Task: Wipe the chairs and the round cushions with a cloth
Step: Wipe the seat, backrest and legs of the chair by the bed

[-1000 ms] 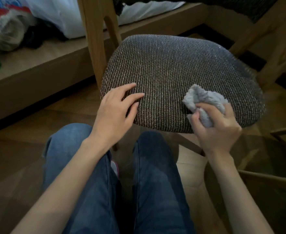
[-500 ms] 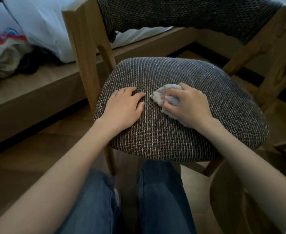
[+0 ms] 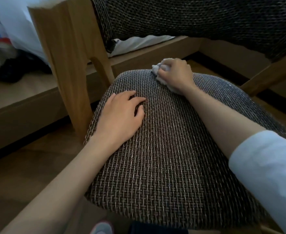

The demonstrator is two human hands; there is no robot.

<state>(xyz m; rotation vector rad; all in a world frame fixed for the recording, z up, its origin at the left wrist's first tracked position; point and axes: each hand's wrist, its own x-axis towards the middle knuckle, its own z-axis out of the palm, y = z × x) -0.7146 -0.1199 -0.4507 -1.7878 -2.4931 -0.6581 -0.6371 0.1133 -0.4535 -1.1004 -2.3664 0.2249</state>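
Head view. Dark brown woven fabric seat cushion [image 3: 172, 149] on a light wooden chair frame [image 3: 74, 65]. Right hand [image 3: 176, 74], fingers clenched round a crumpled pale grey cloth [image 3: 159, 69], at the cushion's far edge. Left hand [image 3: 120, 117], fingers relaxed, rests flat on the cushion's left side.

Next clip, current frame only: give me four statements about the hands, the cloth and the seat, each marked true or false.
1. The right hand grips a crumpled pale cloth at the far edge of the woven seat cushion. True.
2. The left hand holds a second cloth. False: it rests on the seat cushion and holds nothing.
3. The cloth lies on the wooden floor. False: it is on the seat cushion, under the right hand.
4. The right arm wears a white sleeve. True.
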